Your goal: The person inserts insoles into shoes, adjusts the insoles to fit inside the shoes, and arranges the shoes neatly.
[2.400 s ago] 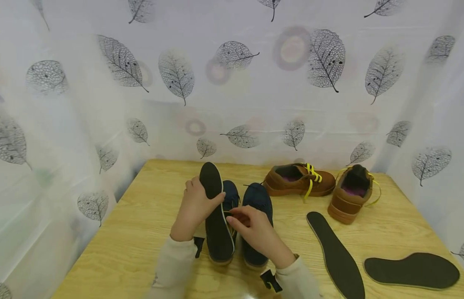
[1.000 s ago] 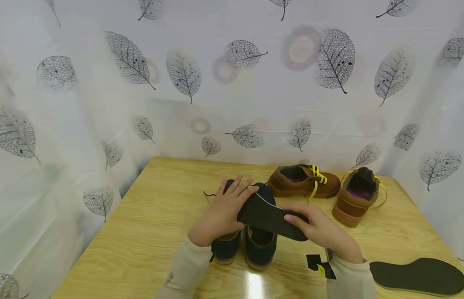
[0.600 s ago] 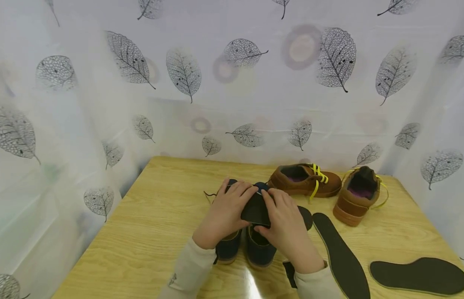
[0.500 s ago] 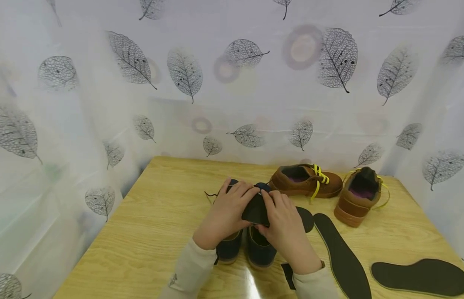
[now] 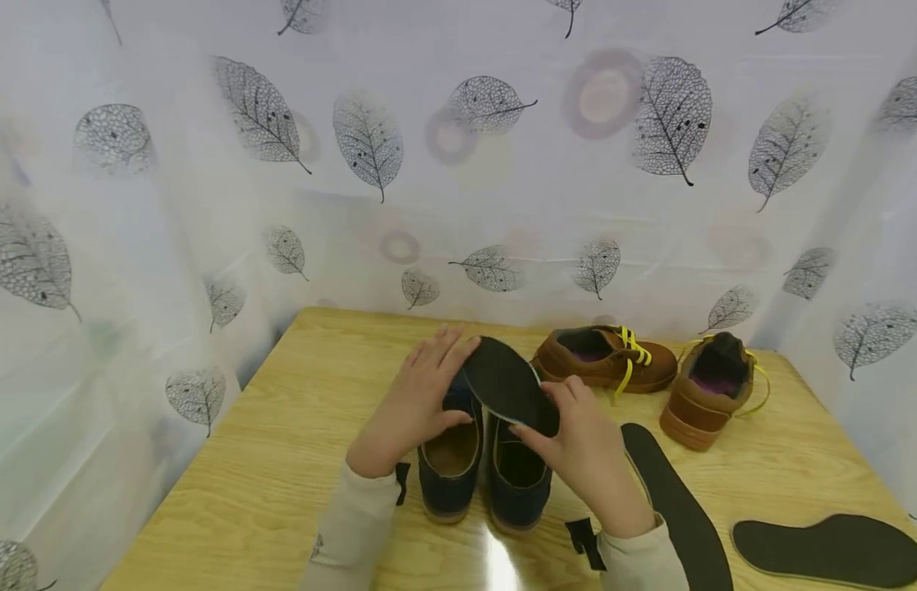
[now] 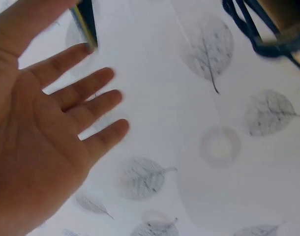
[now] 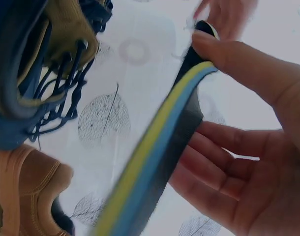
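A black insole is held up at a slant over a pair of navy lace-up shoes. My right hand grips it by its right end, thumb on the near edge. The right wrist view shows the insole with a yellow and blue layered edge. My left hand is spread at the insole's other end, fingers straight; a fingertip seems to meet its edge in the left wrist view. Below stand the left navy shoe and right navy shoe, heels toward me. Their toes are partly hidden.
Two brown shoes with yellow laces, one lying sideways and one heel-on, stand at the back right. Two more black insoles lie on the wooden table: a slanted insole and a crosswise insole. A leaf-print curtain surrounds the table.
Both hands were bending the insole between them. Now the left hand has loosened and moved left, and the insole has straightened and tilted up in the right hand.
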`<state>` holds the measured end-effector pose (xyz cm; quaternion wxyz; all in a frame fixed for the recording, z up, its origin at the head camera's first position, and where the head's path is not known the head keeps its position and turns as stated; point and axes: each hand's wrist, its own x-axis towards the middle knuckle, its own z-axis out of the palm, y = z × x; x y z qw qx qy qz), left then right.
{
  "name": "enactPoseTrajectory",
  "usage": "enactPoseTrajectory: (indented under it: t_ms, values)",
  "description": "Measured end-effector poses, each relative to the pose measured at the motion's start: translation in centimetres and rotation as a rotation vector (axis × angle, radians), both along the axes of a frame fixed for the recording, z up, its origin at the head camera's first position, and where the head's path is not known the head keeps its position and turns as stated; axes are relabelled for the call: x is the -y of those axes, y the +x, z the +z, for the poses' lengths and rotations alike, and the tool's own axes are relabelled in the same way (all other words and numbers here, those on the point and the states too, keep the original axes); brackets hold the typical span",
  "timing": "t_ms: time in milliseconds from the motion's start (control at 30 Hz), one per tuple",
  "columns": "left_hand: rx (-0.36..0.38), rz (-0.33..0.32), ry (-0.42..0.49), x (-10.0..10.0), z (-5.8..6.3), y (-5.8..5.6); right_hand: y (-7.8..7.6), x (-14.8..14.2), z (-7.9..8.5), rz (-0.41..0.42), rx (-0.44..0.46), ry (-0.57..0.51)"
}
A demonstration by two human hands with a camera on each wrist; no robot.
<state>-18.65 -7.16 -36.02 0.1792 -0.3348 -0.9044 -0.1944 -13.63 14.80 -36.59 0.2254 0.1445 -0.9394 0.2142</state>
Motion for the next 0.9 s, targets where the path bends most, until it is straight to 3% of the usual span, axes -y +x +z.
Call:
enactPoseTrajectory:
  t_ms: [133, 267, 367, 600, 900]
  values:
    - [0.074, 0.066, 0.035, 1.0, -0.7, -0.6, 0.0, -0.9, 0.4, -0.085, 0.068, -0.165]
    - [0.162, 0.074, -0.094, 0.6, -2.0, -1.2, 0.5, -0.9, 0.9, -0.141, 0.204, -0.359]
    - [0.186, 0.103, -0.16, 0.1, -2.9, -1.4, 1.1, -0.1, 1.1, -0.143, 0.34, -0.459]
    - [0.166, 0.184, -0.189, -0.1, -4.3, -2.1, 2.4, 1.7, 1.5, -0.086, 0.499, -0.423]
    - [0.156, 0.178, -0.15, 0.1, -4.1, -2.3, 3.4, 2.6, 0.7, 0.124, 0.602, -0.31]
